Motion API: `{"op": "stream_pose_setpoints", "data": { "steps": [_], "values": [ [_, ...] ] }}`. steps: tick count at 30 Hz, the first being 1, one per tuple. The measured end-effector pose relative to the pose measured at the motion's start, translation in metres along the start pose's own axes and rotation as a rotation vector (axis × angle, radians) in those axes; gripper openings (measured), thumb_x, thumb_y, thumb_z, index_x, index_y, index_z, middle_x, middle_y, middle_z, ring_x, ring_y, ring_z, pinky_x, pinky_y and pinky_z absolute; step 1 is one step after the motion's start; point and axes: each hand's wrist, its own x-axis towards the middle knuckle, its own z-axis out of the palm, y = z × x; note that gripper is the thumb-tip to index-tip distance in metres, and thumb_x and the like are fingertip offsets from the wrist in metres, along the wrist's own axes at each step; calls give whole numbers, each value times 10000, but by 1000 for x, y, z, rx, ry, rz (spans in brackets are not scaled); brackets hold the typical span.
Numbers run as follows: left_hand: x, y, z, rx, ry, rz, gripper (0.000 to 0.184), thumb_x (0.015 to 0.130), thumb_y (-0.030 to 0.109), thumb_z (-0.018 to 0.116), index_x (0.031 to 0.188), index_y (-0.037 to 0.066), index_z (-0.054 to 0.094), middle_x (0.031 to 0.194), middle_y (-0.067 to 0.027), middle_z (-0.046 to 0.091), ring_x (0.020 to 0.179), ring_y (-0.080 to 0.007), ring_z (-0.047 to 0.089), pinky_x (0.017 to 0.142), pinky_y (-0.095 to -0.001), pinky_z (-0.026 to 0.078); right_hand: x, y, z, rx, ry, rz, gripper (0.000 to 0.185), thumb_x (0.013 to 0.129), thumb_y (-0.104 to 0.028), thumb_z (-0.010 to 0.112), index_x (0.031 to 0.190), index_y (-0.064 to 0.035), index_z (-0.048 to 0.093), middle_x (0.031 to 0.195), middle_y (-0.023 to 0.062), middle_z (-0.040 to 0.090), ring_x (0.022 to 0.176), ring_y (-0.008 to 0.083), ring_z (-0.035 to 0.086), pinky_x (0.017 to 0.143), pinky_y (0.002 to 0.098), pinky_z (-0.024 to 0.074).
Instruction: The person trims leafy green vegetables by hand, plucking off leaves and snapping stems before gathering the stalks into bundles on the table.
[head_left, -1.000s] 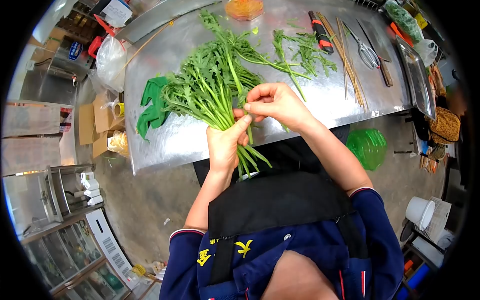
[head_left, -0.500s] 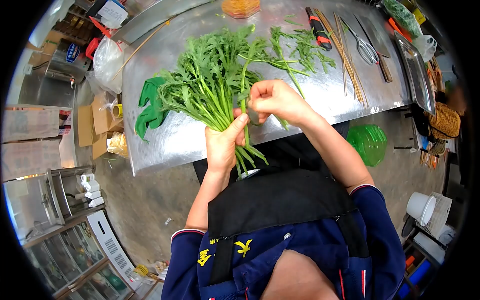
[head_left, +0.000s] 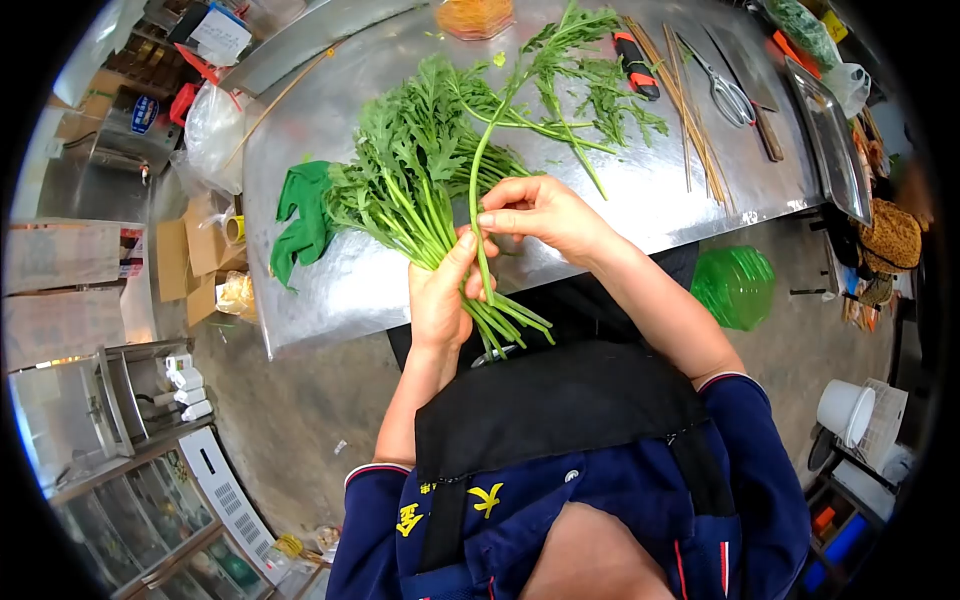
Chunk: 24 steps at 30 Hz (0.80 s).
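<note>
My left hand (head_left: pixel 440 305) is wrapped round the lower stems of a bunch of leafy chrysanthemum greens (head_left: pixel 405 165). The leaves fan out over the near left part of the table, and the cut ends stick out below my fist. One longer stem (head_left: pixel 478 175) stands apart on the right side of the bunch, its leafy top reaching far up the table. On that stem the thumb and fingers of my right hand (head_left: pixel 545 215) are pinched, close beside my left thumb. Loose sprigs of greens (head_left: pixel 610 105) lie beyond my right hand.
On the metal table (head_left: pixel 330 310) lie a green cloth (head_left: pixel 303 220), scissors (head_left: pixel 730 95), a cleaver (head_left: pixel 755 90), thin sticks (head_left: pixel 690 110) and a black-and-red tool (head_left: pixel 636 65). A metal tray (head_left: pixel 830 140) sits at the right edge. Below stands a green plastic container (head_left: pixel 735 288).
The long stem now stands out from the bunch, its leafy top extending farther up the table. My right hand has shifted slightly left and down, onto this stem.
</note>
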Motion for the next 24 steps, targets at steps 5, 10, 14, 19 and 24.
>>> {"op": "stream_pose_setpoints", "data": {
  "steps": [5,10,14,19,24],
  "values": [
    [1,-1,0,51,56,15,209,843,165,591,943,-17,567,733,-66,585,458,-63,406,428,-219,374,3,1,13,-233,232,-284,178,798,-218,650,782,-44,614,711,-19,569,595,46,490,511,189,372],
    [1,1,-4,22,74,37,212,840,155,592,950,-24,564,746,-66,582,460,-62,398,436,-219,370,-1,-17,-37,291,343,-131,365,810,-408,605,694,-68,541,652,8,540,553,61,501,502,166,367],
    [3,-2,-3,42,83,58,200,846,144,580,956,-22,564,761,-67,583,465,-61,396,435,-220,366,1,-14,3,-130,255,-69,405,806,-382,617,896,13,609,786,57,619,686,91,563,604,227,438],
    [0,-2,7,7,88,78,221,830,127,604,993,-12,550,809,-77,578,475,-66,389,444,-214,353,14,-18,18,14,206,-191,287,793,-177,640,979,31,575,799,34,608,743,77,553,662,228,443],
    [9,9,-14,-161,228,78,203,828,122,604,976,-2,544,865,-93,555,492,-66,350,443,-211,311,-8,-23,19,-214,79,-170,232,796,-136,601,973,11,578,758,27,603,700,83,556,640,238,446]
  ]
}}
